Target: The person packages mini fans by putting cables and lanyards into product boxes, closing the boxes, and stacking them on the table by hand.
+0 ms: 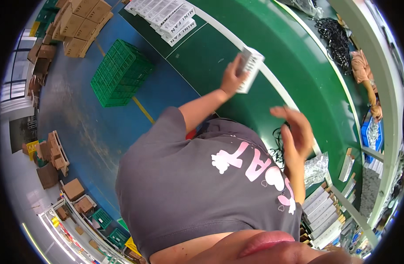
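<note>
My left hand (232, 80) is closed around a slim white carton box (254, 67), holding it above the green worktable (215, 53). The box is tilted, with one narrow face turned toward me. To the right and nearer my body, my right hand (298, 134) holds nothing. Its fingers are spread and slightly blurred, above the table. Below it lie thin black cables (277, 143), partly hidden by the hand and my shirt. A clear plastic bag (316, 169) sits beside my right forearm.
Several similar white boxes (166, 17) lie in a row at the table's far left. Open-ended boxes (323, 215) stand at lower right. A green crate (120, 75) stands on the blue floor. Across the table are a co-worker's arm (370, 94), a blue bin (372, 134) and black cables (333, 39).
</note>
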Demonstrator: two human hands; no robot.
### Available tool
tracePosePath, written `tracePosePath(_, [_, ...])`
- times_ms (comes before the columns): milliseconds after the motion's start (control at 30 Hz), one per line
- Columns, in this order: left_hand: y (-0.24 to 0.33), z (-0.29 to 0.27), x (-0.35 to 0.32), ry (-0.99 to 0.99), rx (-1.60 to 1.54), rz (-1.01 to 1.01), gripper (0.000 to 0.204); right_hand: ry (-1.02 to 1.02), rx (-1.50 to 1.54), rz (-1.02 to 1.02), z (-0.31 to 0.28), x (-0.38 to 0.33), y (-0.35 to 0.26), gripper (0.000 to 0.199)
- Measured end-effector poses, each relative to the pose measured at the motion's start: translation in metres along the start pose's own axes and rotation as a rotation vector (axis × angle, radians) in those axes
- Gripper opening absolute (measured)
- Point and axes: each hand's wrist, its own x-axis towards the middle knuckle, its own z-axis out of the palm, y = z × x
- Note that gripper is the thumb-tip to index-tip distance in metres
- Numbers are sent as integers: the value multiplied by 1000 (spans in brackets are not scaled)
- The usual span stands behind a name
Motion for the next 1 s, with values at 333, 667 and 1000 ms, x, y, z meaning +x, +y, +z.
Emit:
tracePosePath(333, [-107,-126,134,-7,1159,20,74,-599,1182,-276,1,29,-83,28])
tracePosePath(667, [-43,-10,-3,-447,666,260,61,-224,1020,-493,16,18,-91,22])
tracePosePath(1000, [30,39,-81,-858,479,564,55,-170,779,-519,-36,-51,-112,25])
